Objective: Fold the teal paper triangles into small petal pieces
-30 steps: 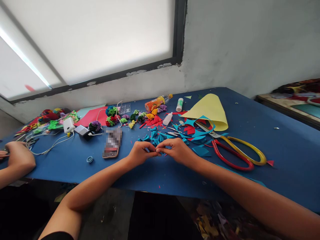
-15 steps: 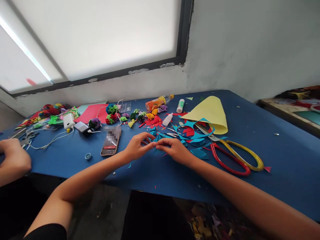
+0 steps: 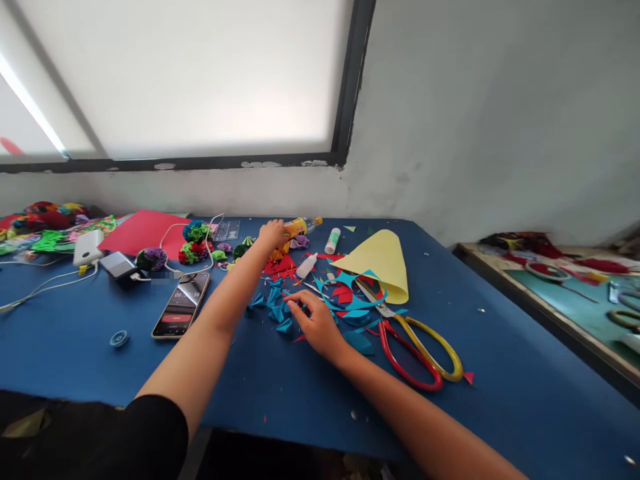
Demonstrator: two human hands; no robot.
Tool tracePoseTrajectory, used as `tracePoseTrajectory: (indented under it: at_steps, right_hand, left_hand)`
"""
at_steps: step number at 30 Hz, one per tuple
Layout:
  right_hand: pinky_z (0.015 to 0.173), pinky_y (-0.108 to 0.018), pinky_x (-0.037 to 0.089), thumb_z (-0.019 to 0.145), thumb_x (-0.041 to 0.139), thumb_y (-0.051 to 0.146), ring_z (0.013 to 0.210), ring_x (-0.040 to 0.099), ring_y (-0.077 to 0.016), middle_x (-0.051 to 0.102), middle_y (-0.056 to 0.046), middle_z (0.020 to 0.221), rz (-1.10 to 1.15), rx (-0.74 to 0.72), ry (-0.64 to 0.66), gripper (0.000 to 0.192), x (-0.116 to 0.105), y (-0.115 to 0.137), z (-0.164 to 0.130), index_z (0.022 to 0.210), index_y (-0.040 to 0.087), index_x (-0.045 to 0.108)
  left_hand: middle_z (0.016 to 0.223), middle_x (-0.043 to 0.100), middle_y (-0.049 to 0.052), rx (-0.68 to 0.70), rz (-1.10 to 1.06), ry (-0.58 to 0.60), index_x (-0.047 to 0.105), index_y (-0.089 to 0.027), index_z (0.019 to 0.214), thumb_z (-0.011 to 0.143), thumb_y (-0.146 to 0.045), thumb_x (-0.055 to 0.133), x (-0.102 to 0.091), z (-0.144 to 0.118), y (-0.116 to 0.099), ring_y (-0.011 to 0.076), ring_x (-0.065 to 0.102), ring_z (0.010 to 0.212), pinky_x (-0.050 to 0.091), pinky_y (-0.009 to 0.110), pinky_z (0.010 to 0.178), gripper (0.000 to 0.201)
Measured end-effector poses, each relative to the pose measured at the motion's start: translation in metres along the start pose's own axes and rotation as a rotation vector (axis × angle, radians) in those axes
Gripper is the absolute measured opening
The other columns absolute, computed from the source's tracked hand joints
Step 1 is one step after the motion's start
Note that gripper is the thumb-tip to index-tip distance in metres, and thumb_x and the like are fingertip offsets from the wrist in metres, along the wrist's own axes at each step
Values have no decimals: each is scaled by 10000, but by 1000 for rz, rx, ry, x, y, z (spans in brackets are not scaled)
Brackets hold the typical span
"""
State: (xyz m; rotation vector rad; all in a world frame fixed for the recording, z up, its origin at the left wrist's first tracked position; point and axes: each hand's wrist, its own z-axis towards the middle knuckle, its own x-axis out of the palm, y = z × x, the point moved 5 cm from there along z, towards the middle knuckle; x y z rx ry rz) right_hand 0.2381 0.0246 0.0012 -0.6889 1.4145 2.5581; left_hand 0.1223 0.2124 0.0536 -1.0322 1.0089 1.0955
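My left hand [image 3: 273, 233] is stretched to the back of the table, beside an orange-labelled drink bottle [image 3: 300, 227] lying on its side and above yellow-orange folded paper pieces [image 3: 280, 253]. Its fingers point away and are mostly hidden, so a grip cannot be made out. Close to several blue folded paper pieces [image 3: 277, 303] is my right hand [image 3: 317, 325], thumb and forefinger extended with a small gap and nothing visible between them. Just beyond it lie a cut-out blue paper sheet [image 3: 350, 312], a small white squeeze bottle [image 3: 307, 266] and red paper scraps [image 3: 283, 267].
Large scissors [image 3: 420, 353] with red and yellow handles lie at right, by a curled yellow sheet [image 3: 383, 263] and a glue stick [image 3: 333, 241]. At left are a phone [image 3: 181, 307], a white power bank [image 3: 89, 248] with cables, red paper [image 3: 147, 230] and paper flowers [image 3: 197, 231].
My left hand has left the right hand and reached forward to the back of the table. The blue folded piece between my hands now appears among the others. The view has turned right.
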Motion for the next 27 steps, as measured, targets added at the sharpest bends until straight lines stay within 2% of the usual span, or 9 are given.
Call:
tracePoseTrajectory:
  at_steps: [5,7,10,14,17,19,21,24,27]
  right_hand:
    - [808,-328,412,874,454,218,877,559,-195,614,-65,870,-41,-76,47,165,-1,-2,0,852,172,611]
    - [794,-325,415,874,451,235,865,559,-196,614,-67,871,-25,-80,11,170,-8,-2,3,856,173,608]
    - [714,-306,423,875,447,307,791,555,-192,611,-65,847,2,-28,-126,205,-35,-4,14,865,174,603]
    - [583,-267,396,880,383,467,653,508,-159,556,-30,755,75,109,-422,333,-89,-13,27,903,186,560]
    - [516,-245,368,867,343,556,550,449,-128,495,3,704,145,176,-614,371,-115,-20,28,875,205,465]
    - [511,-247,356,864,320,584,537,450,-132,486,8,668,68,219,-565,392,-114,-22,29,809,211,426]
    - [522,-254,335,861,329,584,551,465,-150,483,4,623,-118,257,-421,400,-105,-20,29,726,213,395]
    - [522,-259,295,844,386,576,570,482,-178,503,-9,621,-388,330,-255,386,-91,-19,27,710,214,377]
    - [513,-258,266,849,378,566,558,479,-189,518,-23,618,-488,381,-128,385,-83,-23,26,703,211,403]
  left_hand:
    - [1070,615,181,-91,-38,12,529,-95,1076,726,-397,608,7,22,8,300,595,982,464,332,810,469]
    - [1056,617,186,-106,-52,-29,505,-92,1090,747,-407,569,1,24,7,301,598,975,464,326,785,470]
    - [1050,619,164,-68,-89,-75,461,-106,1118,780,-447,505,-11,15,-3,276,603,965,461,303,745,482]
    - [1000,640,64,57,-163,-40,465,-179,1088,773,-489,501,-22,-37,-23,189,623,867,454,240,671,444]
    - [924,649,65,201,-150,-1,450,-181,1130,711,-485,572,-28,-98,-32,229,626,811,457,278,631,533]
    - [986,633,94,222,-27,-34,432,-175,1171,701,-452,584,-32,-136,-28,257,621,851,470,306,654,566]
    - [1030,617,116,219,86,-57,439,-160,1170,735,-421,553,-33,-163,-21,266,612,894,482,330,700,520]
    - [1094,591,142,251,180,-96,446,-131,1165,774,-381,524,-29,-190,-11,269,587,967,484,345,774,470]
    - [1106,589,146,250,159,-78,446,-124,1169,764,-341,537,-24,-207,-9,275,579,990,477,347,796,468]
